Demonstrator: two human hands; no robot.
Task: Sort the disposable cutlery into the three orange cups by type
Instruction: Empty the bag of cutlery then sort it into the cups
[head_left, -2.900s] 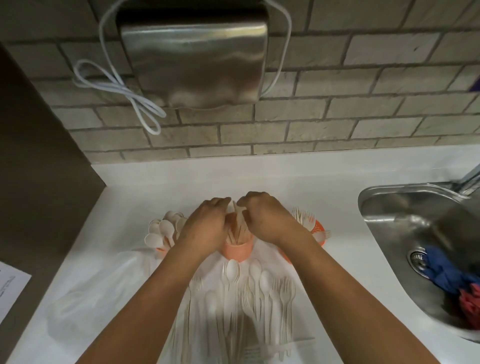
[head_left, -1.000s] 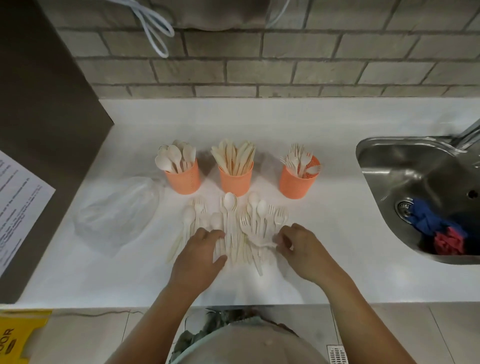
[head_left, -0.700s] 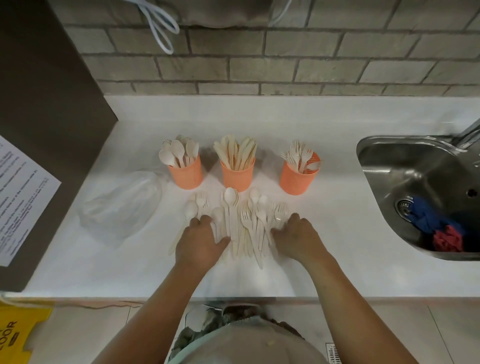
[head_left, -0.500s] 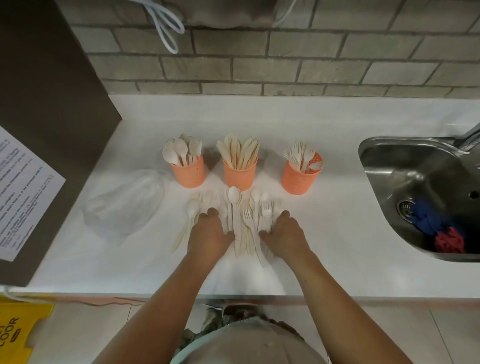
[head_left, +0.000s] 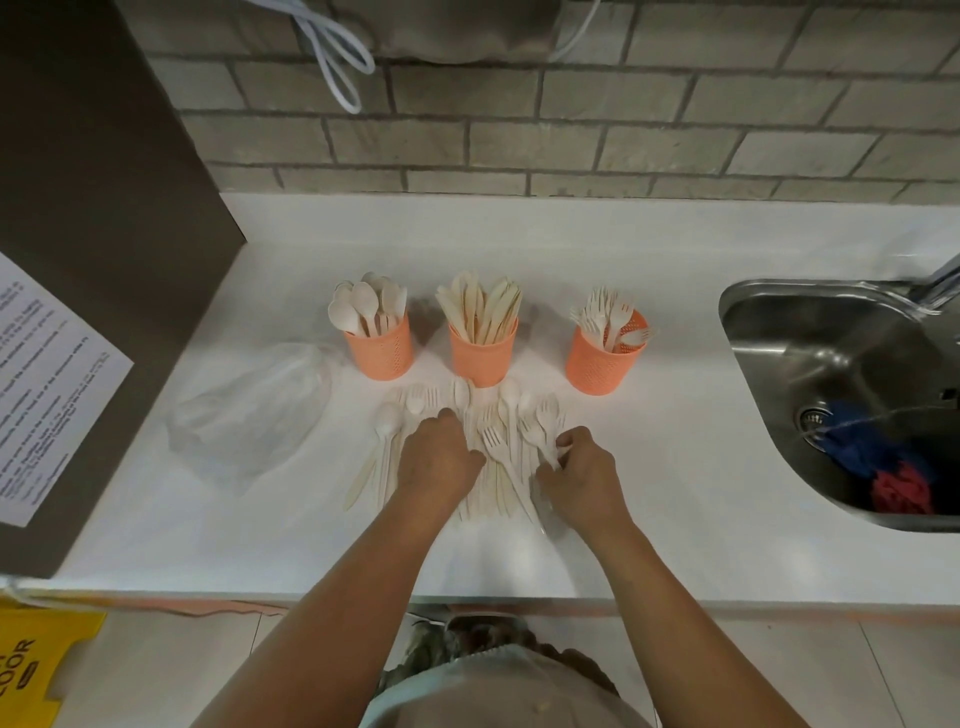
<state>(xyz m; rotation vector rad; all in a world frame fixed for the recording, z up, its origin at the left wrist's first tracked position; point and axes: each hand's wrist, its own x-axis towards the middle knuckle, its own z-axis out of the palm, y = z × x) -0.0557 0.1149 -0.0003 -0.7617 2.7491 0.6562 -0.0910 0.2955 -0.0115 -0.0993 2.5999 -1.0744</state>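
Cutlery (head_left: 501, 447) lies loose on the table (head_left: 675, 441) before the three orange cups (head_left: 483, 358). Our left hand (head_left: 439, 462) stays flat on it. Our right hand (head_left: 582, 470), flat a moment ago, now pinches one piece (head_left: 545, 439), so we judge another sort begun.

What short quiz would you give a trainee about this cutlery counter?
1. True or false: the middle orange cup holds forks.
2. Which cup stands nearest the sink? A: the spoon cup. B: the fork cup.
3. Fill in: the right hand pinches a piece from the loose ____.
Key: 1 false, it holds knives; 2 B; 3 cutlery.
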